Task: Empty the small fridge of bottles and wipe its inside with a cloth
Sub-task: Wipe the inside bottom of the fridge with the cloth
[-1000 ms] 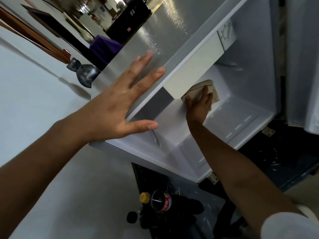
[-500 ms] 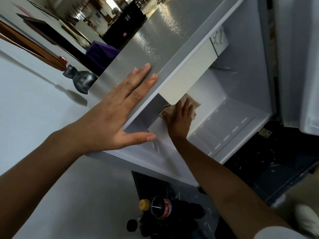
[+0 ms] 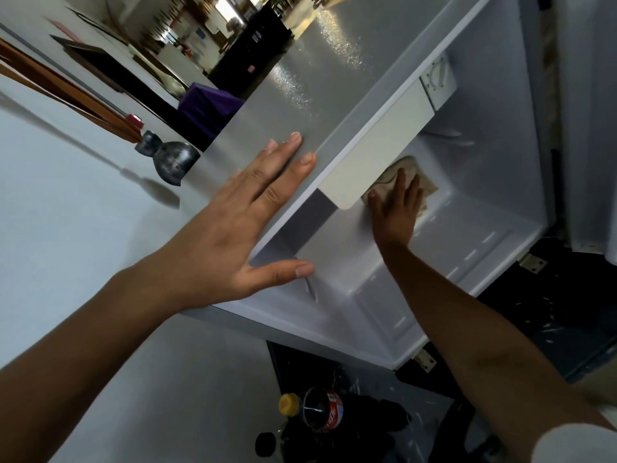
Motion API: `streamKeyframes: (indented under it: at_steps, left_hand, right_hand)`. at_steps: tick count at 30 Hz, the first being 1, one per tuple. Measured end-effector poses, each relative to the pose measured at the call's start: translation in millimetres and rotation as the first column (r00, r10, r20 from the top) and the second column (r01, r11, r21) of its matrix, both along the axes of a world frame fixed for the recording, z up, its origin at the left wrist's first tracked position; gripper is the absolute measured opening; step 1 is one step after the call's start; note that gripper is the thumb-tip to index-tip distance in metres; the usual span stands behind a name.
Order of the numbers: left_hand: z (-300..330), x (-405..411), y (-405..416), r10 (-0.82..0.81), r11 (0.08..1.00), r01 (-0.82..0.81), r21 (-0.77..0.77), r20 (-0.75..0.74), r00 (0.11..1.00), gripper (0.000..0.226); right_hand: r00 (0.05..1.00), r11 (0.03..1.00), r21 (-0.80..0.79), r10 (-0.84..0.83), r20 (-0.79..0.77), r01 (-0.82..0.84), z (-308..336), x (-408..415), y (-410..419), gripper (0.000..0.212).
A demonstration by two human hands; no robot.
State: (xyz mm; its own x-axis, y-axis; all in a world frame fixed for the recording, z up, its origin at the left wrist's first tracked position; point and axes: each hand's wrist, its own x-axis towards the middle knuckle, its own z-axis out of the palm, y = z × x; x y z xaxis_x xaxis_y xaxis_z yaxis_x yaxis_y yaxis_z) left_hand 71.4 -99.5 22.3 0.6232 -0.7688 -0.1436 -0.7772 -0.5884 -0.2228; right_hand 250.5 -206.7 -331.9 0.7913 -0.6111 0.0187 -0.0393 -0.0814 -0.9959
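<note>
Inside the fridge (image 3: 494,202), the right hand (image 3: 397,212) presses a cloth (image 3: 405,170) flat-fingered against the back wall; the left hand (image 3: 240,228) rests spread on top. Bottles (image 3: 320,416) lie below it.

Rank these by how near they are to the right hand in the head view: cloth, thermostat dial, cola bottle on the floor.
1. Cloth, under the right hand, inside the fridge.
2. Thermostat dial, above, at the compartment's top.
3. Cola bottle, below, outside on the floor.
</note>
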Motion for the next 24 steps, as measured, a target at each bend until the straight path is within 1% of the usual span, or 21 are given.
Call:
streamKeyframes:
  at_steps: [3, 6, 9, 12, 15, 17, 19, 24]
  left_hand:
    - [-2.3, 1.0, -0.6, 0.012, 1.000, -0.013, -0.023, -0.019, 1.000, 0.088]
    - [-0.4, 4.5, 4.5, 0.029, 0.996, -0.035, -0.078, -0.073, 0.997, 0.074]
    - [10.1, 7.3, 19.1, 0.026, 0.999, -0.030, -0.043, -0.085, 0.996, 0.075]
    - [11.2, 6.0, 26.9, 0.022, 1.000, -0.022, -0.001, -0.072, 0.997, 0.079]
    - [8.9, 3.9, 27.5, 0.013, 1.000, -0.013, 0.014, -0.017, 1.000, 0.077]
    - [9.0, 3.7, 26.9, 0.022, 1.000, -0.022, 0.013, -0.021, 1.000, 0.076]
    - [9.1, 3.5, 28.0, 0.031, 1.000, -0.030, 0.008, -0.042, 0.999, 0.075]
    - [7.8, 4.0, 28.4, 0.016, 1.000, -0.017, -0.007, -0.042, 0.999, 0.072]
  right_hand:
    - [0.999, 0.996, -0.089, 0.015, 0.049, -0.010, 0.7, -20.6, 39.0, 0.077]
    - [0.996, 0.994, -0.092, 0.068, 0.064, -0.062, 2.3, -42.2, 71.9, 0.075]
    - [0.992, 0.988, -0.122, 0.100, 0.075, -0.090, -2.7, -43.9, 68.7, 0.076]
    - [0.995, 0.988, -0.143, 0.066, 0.080, -0.054, -10.1, -30.0, 40.4, 0.079]
    - [0.999, 0.994, -0.106, 0.014, 0.051, -0.009, -6.3, -10.3, 5.2, 0.079]
    - [0.999, 0.998, -0.063, -0.005, 0.033, 0.007, -3.9, -3.6, -6.6, 0.079]
    - [1.000, 1.000, -0.020, 0.000, 0.029, 0.000, -4.4, -5.7, 0.6, 0.079]
    - [0.999, 0.999, 0.022, 0.041, 0.028, -0.042, -12.5, -34.0, 54.9, 0.079]
